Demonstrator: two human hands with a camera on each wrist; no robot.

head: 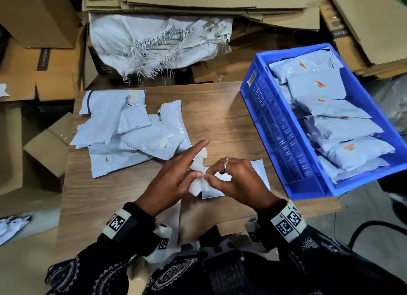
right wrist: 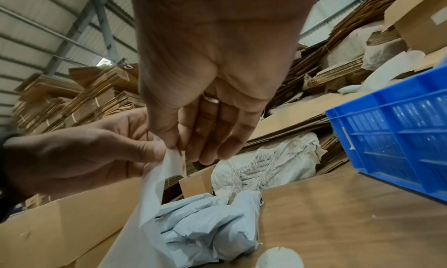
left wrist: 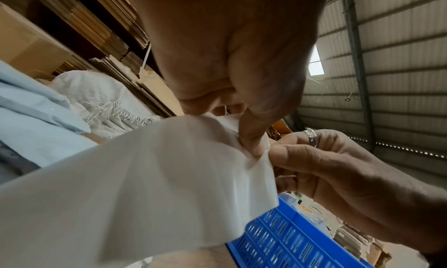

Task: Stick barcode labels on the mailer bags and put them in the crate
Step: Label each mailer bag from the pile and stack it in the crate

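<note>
Left hand (head: 169,180) and right hand (head: 237,180): both grips pinch one edge of a thin, limp white label strip (head: 199,175) above the wood-grain tabletop (head: 220,118). Glossy grey mailer bags (head: 132,129) lie piled at left; labelled bags fill the slotted blue plastic crate (head: 275,127) at right.

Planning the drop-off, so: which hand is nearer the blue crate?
Right. The right hand sits just beside the blue crate, near its front corner; the left hand is farther away, on the other side of the white backing strip both pinch.
</note>
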